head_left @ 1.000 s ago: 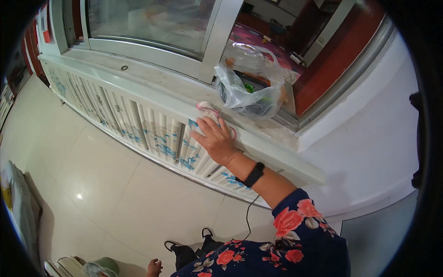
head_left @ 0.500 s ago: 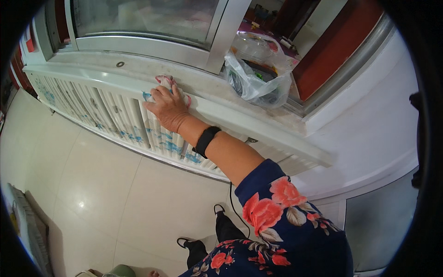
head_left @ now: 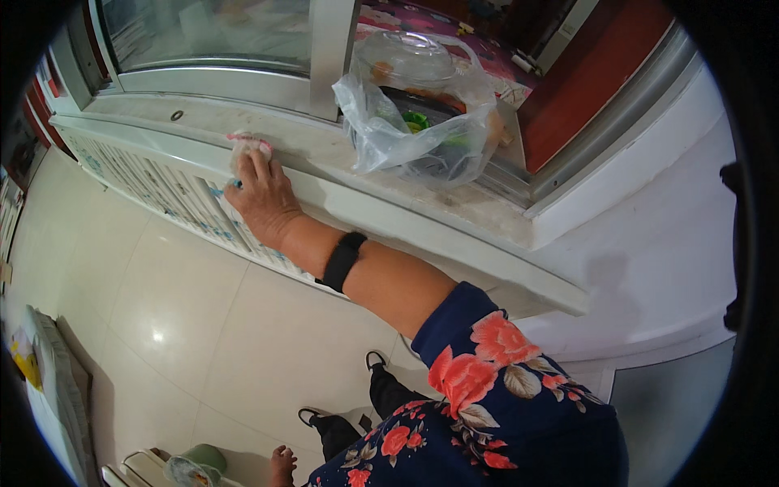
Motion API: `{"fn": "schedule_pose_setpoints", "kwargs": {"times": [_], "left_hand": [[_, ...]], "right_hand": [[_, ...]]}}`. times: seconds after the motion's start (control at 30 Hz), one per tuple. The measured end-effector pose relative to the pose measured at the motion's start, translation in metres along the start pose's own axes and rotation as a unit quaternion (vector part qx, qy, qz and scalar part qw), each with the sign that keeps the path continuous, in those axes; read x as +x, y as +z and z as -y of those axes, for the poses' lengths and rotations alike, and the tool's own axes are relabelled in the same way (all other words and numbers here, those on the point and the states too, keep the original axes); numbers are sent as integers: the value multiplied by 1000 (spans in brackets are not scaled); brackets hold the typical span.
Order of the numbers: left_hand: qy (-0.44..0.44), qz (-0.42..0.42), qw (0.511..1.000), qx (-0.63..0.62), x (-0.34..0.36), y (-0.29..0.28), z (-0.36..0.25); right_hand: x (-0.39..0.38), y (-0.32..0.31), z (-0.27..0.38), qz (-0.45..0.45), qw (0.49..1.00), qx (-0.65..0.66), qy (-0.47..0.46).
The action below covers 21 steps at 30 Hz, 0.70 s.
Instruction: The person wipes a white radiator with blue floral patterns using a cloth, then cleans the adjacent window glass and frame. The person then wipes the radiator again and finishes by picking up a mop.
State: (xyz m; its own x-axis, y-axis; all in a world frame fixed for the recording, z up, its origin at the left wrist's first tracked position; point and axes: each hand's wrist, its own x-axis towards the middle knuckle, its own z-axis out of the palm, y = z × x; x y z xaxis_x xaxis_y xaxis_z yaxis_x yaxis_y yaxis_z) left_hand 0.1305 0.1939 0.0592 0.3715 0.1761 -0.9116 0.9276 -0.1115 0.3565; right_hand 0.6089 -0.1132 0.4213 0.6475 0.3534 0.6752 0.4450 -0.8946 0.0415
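My right hand [head_left: 262, 195], a black band on its wrist, is closed on a white cloth [head_left: 243, 142] with a red edge, pressing it on the top of a white radiator cover [head_left: 430, 240] with blue floral patterns on its slats. Just behind runs a pale windowsill [head_left: 300, 148], where a clear plastic bag [head_left: 410, 146] holding a transparent container and dark and green things sits to the right of the cloth. My left hand [head_left: 282, 463] hangs low at the bottom edge, its fingers apart and loosely bent, with nothing visible in it.
A sliding window [head_left: 211, 45] stands partly open. A curved white wall [head_left: 633, 235] is on the right. Tiled floor [head_left: 195, 316] lies below, with a covered piece of furniture [head_left: 61, 390] at left and a green bin [head_left: 209, 457] near the lower edge.
My right hand has slid the cloth leftward along the radiator cover's top, away from below the bag. My left hand remains low at the lower edge.
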Motion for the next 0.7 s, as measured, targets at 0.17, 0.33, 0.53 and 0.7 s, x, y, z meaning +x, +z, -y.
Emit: {"fn": "schedule_pose_setpoints", "kwargs": {"times": [0.17, 0.33, 0.53, 0.7], "left_hand": [[2, 1, 999, -51, -22, 46, -13], [-2, -12, 997, -76, -43, 54, -38], [-43, -33, 995, -84, -20, 38, -8], [-65, -29, 994, -81, -4, 24, 19]], "right_hand": [[-34, -34, -18, -37, 994, -2, -100], [-96, -73, -49, 13, 971, -77, -228], [-156, -98, -65, 162, 931, -157, -287], [-186, -74, -62, 217, 927, -170, -254]]}}
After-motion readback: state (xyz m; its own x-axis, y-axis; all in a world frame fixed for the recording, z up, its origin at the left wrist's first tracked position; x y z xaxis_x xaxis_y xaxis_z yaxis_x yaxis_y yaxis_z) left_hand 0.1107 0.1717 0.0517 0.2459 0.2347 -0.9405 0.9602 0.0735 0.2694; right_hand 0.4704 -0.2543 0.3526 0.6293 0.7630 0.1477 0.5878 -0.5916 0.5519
